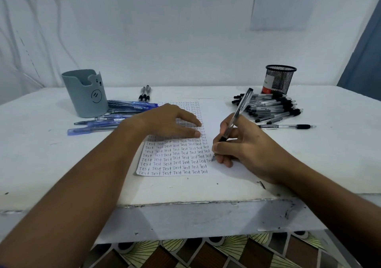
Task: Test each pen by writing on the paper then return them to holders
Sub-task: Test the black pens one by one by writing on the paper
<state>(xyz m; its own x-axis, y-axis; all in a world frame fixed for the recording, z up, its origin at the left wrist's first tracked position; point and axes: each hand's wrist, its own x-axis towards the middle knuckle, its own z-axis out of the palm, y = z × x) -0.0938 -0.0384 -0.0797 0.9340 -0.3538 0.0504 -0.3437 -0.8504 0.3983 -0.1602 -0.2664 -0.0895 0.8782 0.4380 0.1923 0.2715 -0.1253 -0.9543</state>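
While the right hand [237, 144] grips a clear-barrelled ballpoint pen with a black grip [235, 119], its tip rests on the white sheet of paper [177, 156] at the right end of a written row. That sheet lies flat at the centre of the white painted table [51, 154] and is filled with rows of the handwritten word "Test"; the far rows are too small to read with certainty. The left hand [171, 121] lies palm down on the middle of the sheet, fingers straight and spread, pressing it flat.

At far left stands a grey-blue plastic holder with a bear face drawn on it [85, 93]. Just beside it, to its right and nearer side, lies a loose group of blue pens [115, 113]. Three black-tipped pens [145, 93] lie at the far edge, beyond the sheet. At far right stands a black wire-mesh holder [279, 81] bearing a red and white label, its wording illegible. In front of it lies a heap of clear pens with black caps [270, 108], and a single clear pen [288, 126] lies just near of that heap.

Table paint is chipped along the near edge. Behind is a plain white wall [175, 41]; below, a patterned tiled floor [206, 253].
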